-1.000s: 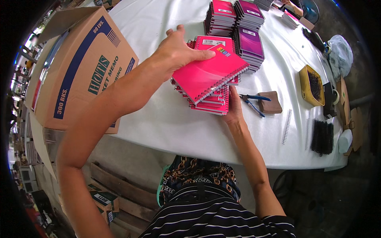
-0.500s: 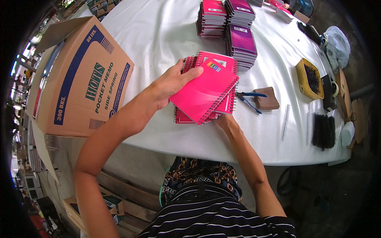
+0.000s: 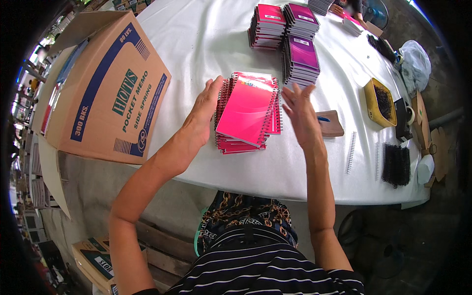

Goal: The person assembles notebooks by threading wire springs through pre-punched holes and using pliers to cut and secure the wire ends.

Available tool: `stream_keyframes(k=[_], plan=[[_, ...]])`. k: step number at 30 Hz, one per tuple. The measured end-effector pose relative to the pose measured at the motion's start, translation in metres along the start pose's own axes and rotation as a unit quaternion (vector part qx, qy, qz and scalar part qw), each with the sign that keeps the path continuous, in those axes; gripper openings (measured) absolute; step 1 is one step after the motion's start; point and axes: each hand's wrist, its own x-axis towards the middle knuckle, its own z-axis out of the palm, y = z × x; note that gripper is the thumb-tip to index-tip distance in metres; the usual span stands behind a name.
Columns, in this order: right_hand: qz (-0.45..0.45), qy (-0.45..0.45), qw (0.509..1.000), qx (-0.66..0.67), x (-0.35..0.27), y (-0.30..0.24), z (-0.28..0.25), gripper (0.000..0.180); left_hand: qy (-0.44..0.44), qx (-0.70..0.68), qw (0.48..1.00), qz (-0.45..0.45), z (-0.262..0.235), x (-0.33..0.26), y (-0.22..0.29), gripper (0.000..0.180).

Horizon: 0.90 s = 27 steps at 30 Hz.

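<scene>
A loose stack of pink spiral-bound notebooks (image 3: 245,113) lies on the white-covered table in front of me, its top ones skewed and their wire coils pointing both ways. Along its left side my left hand (image 3: 206,105) is held upright with fingers stretched out, close to the coils. On the other side my right hand (image 3: 302,117) hovers open with fingers apart, a small gap from the stack. Just beyond that hand is a brown block (image 3: 332,124) with a blue plier handle (image 3: 323,119) on it; my hand hides the rest of the pliers.
Neat piles of red notebooks (image 3: 268,29) and purple notebooks (image 3: 301,56) stand farther back. A big open carton (image 3: 105,93) is at left. To the right are a yellow tub (image 3: 378,103), black wire coils (image 3: 396,164) and a plastic bag (image 3: 415,61). Another person's hand (image 3: 337,9) shows at the far edge.
My hands have let go of the pink notebooks and moved apart to either side. The top notebook now lies on the stack, turned more upright. The right hand came up from beneath the stack.
</scene>
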Motion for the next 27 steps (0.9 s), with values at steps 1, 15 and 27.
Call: stream_keyframes(k=[1, 15, 27], plan=[[0.016, -0.029, 0.999, -0.004, -0.003, -0.007, 0.008, 0.1, -0.066, -0.048, 0.997, -0.018, 0.005, 0.0, 0.002, 0.089], [-0.053, -0.046, 0.969, -0.237, 0.007, -0.04, 0.013, 0.055, 0.035, 0.054, 0.996, 0.054, 0.025, -0.004, -0.013, 0.072], [-0.444, -0.212, 0.849, -0.193, 0.01, -0.063, 0.005, 0.032, 0.051, 0.035, 0.992, 0.107, 0.019, -0.012, -0.009, 0.058]])
